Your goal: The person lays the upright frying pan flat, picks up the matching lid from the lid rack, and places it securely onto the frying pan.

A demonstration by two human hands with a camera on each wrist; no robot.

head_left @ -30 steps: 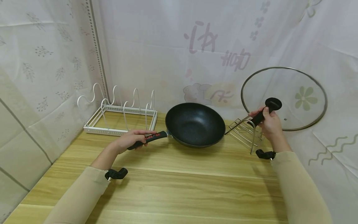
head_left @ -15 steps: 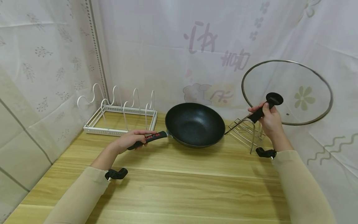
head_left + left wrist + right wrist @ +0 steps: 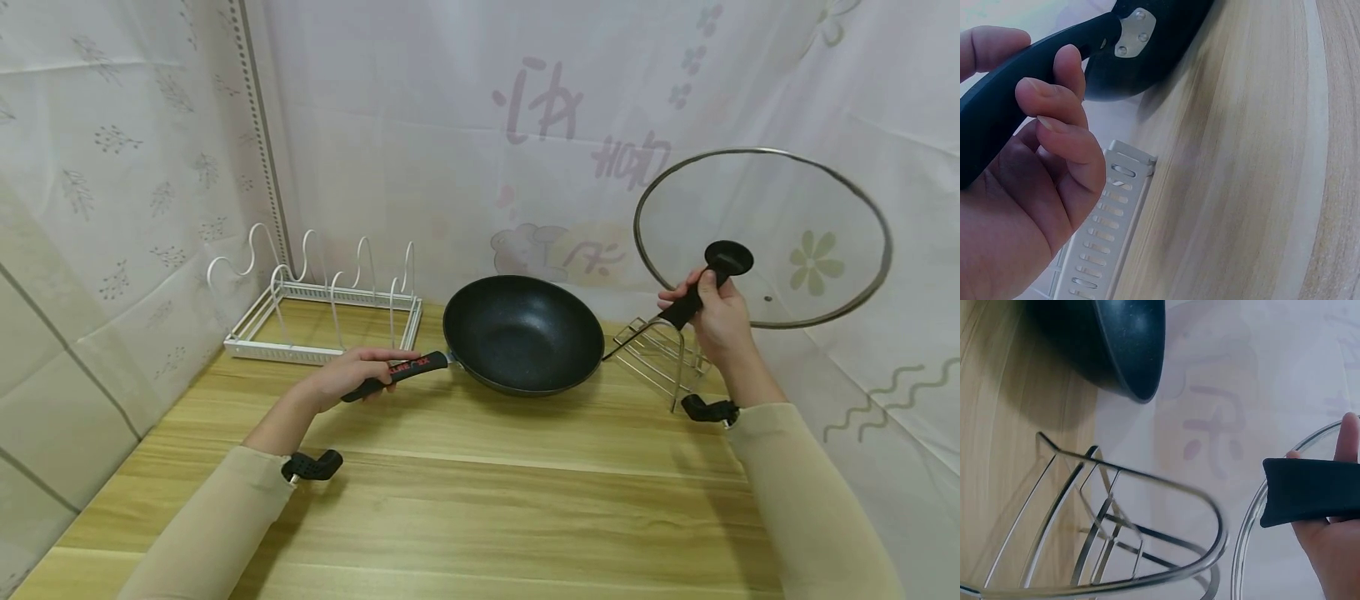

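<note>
Right hand [image 3: 726, 325] wraps its fingers and thumb around the upright black lid handle [image 3: 681, 310], grasping it firmly below its round disc. The glass lid [image 3: 772, 225] hangs raised and tilted behind this hand, spreading above it and out to the right, its metal rim clear of the tabletop [image 3: 510, 517] near the back right corner. Below the handle stands the wire lid stand [image 3: 1147, 476], close to the tabletop's back edge; from the right wrist, a gap shows between its bent loop and the handle.

Left hand [image 3: 347, 379] has its fingers curled round the black wok handle [image 3: 420, 365], with the index finger lying along it and red lettering showing on top; from the left wrist, the other fingertips fold over onto its underside. The black wok [image 3: 523, 333] lies just to the right of this hand, between the two hands, near the back edge of the tabletop, its dark interior facing up and forward. The wire stand is just beside the wok's right side.

Behind the left hand, toward the tabletop's back left corner, sits a white pan rack [image 3: 277, 352] with curved dividers. A printed pale curtain [image 3: 420, 150] hangs along the back edge.
</note>
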